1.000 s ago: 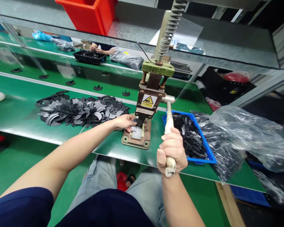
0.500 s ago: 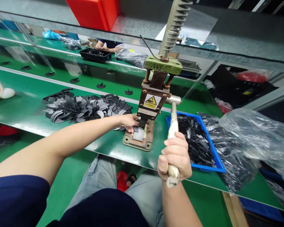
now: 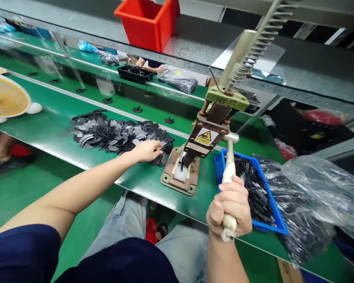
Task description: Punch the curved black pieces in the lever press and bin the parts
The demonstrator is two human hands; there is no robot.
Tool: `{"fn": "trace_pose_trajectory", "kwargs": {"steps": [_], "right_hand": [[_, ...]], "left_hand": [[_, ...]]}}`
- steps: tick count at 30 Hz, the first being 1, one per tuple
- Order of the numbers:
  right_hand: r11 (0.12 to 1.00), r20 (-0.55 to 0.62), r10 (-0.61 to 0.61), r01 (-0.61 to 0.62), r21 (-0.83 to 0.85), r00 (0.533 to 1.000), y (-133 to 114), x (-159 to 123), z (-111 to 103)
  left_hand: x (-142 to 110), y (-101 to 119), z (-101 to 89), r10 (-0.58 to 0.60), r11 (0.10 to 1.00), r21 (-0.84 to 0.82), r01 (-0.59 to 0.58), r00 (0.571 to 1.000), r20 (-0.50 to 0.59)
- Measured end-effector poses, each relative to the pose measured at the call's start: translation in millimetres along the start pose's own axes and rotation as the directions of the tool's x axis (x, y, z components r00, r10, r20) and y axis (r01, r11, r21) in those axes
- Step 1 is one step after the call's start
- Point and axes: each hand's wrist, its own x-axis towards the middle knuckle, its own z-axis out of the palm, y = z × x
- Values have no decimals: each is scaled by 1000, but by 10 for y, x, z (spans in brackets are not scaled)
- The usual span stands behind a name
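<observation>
Curved pieces [image 3: 115, 135] lie by the left hand [image 3: 146, 151], half-curled, contents unclear, its fingers now clear of the press [image 3: 205, 136]; the right hand [image 3: 232, 204] grips the lever [image 3: 230, 157].

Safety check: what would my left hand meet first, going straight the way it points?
Your left hand would likely brush the curved parts by its fingertips, then meet the press; its height over them is unclear.

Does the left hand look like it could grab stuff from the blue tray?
Probably not easily: the press stands between the left hand and the blue tray, and the right hand grips the lever in between too.
</observation>
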Motion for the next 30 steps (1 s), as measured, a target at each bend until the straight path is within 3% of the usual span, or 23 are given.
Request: {"fn": "trace_pose_trajectory", "kwargs": {"steps": [3,7,12,18,22,30], "right_hand": [[997,-59,5,0,80,998,-24,29,29],[997,-35,-1,4,80,999,-39,46,13],[998,15,11,-12,57,1000,-37,36,-37],[997,-31,10,-7,72,999,-22,19,14],[997,-72,13,-7,80,997,-23,21,45],[998,1,-1,1,60,1000,-22,28,-26]], "left_hand": [[142,15,2,9,991,136,-11,1000,17],[350,202,138,-95,972,221,81,994,53],[489,222,241,-142,972,201,124,987,75],[320,22,58,-93,975,207,80,994,58],[324,36,-1,-33,975,221,29,999,13],[654,224,242,-70,975,210,72,997,-17]]}}
